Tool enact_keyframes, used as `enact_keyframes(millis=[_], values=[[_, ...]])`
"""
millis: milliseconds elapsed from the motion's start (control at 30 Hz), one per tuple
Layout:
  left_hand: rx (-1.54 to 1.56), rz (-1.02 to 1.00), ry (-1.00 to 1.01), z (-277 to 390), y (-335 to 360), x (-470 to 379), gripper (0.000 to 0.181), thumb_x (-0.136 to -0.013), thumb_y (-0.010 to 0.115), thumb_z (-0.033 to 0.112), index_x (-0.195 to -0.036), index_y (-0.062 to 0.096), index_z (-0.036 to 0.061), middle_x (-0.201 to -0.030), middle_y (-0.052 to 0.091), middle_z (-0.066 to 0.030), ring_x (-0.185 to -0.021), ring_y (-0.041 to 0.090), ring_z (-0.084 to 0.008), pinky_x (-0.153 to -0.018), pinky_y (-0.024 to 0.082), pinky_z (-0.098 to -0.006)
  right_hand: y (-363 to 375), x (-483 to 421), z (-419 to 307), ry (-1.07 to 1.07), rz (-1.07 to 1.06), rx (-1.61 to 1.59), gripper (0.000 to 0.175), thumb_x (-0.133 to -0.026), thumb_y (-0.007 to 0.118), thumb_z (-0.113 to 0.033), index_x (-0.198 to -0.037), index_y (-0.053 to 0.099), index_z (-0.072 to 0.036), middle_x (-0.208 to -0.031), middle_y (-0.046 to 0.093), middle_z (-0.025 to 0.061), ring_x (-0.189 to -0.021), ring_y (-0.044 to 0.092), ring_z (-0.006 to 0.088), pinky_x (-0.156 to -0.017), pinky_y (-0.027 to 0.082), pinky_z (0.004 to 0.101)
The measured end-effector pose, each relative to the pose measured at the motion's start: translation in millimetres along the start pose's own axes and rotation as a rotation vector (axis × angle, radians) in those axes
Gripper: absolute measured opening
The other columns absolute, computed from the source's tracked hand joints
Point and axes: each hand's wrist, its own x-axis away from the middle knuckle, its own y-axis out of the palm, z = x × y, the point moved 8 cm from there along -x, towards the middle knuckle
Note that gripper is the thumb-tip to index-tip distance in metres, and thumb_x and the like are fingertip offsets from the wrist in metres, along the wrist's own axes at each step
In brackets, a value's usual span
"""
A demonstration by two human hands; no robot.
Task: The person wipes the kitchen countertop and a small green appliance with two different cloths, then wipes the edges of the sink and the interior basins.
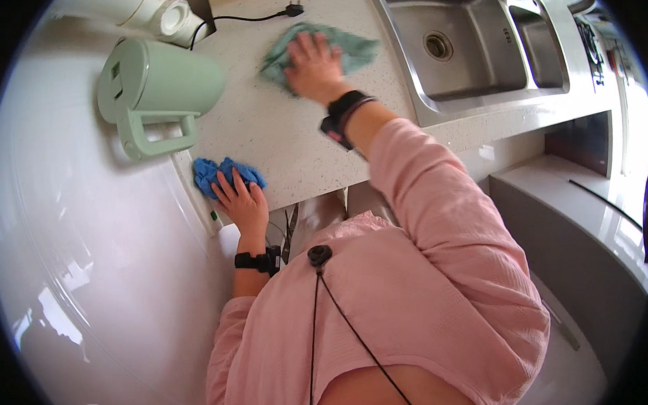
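Note:
Flat on a green cloth (356, 49), my right hand (317, 68) presses it against the speckled white countertop (315, 154), fingers spread. The cloth and hand look slightly blurred. My left hand (243, 202) rests on a crumpled blue cloth (204, 174) at the counter's front left corner, its fingers over the cloth's near side. A pale green electric kettle or blender jug (181, 79) with a handle stands between the blue cloth and the back left corner, close to the wall.
A stainless steel double sink (473, 63) is set into the counter on the right. A black power plug (294, 9) with its cord lies at the back. White pipes (172, 20) run along the tiled wall (88, 221) at left. Farther right is a gas hob (590, 46).

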Motion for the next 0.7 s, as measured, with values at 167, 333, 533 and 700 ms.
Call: enact_keyframes(millis=[167,333,533,700], values=[[-0.122,0.020,0.044,-5,-5,-5,0.052,-0.085,0.041,0.037,-0.131,0.036,0.0137,-0.141,0.024,-0.0146,-0.125,0.025,-0.0387,-0.095,0.021,-0.0595,41,108,-107,-0.564,-0.079,0.009,0.063,-0.078,0.048,-0.052,-0.132,0.035,-0.020,-0.143,0.022,0.0060,-0.131,0.017,0.0311,-0.100,0.021,0.0529],[-0.248,-0.014,0.032,-1,-13,-15,0.056,-0.086,0.042,0.044,-0.133,0.034,0.0153,-0.141,0.023,-0.0159,-0.123,0.027,-0.0392,-0.096,0.020,-0.0592,-1,176,-3,-0.462,-0.330,-0.074,0.068,-0.075,0.057,-0.049,-0.134,0.032,-0.025,-0.144,0.019,0.0013,-0.131,0.019,0.0270,-0.102,0.020,0.0550],[-0.185,0.083,0.143,39,-15,-60,0.051,-0.085,0.043,0.047,-0.127,0.043,0.0189,-0.135,0.031,-0.0205,-0.119,0.031,-0.0434,-0.093,0.026,-0.0574,-12,125,35,0.053,0.049,0.004,0.065,-0.079,0.051,-0.044,-0.133,0.033,-0.014,-0.142,0.021,0.0087,-0.131,0.019,0.0309,-0.100,0.021,0.0560],[-0.113,0.123,0.260,54,-26,-58,0.047,-0.084,0.046,0.043,-0.126,0.045,0.0209,-0.132,0.035,-0.0198,-0.117,0.034,-0.0436,-0.095,0.028,-0.0531,2,156,-21,-0.342,-0.085,-0.072,0.064,-0.079,0.051,-0.045,-0.133,0.033,-0.015,-0.142,0.022,0.0084,-0.131,0.019,0.0296,-0.101,0.019,0.0560]])
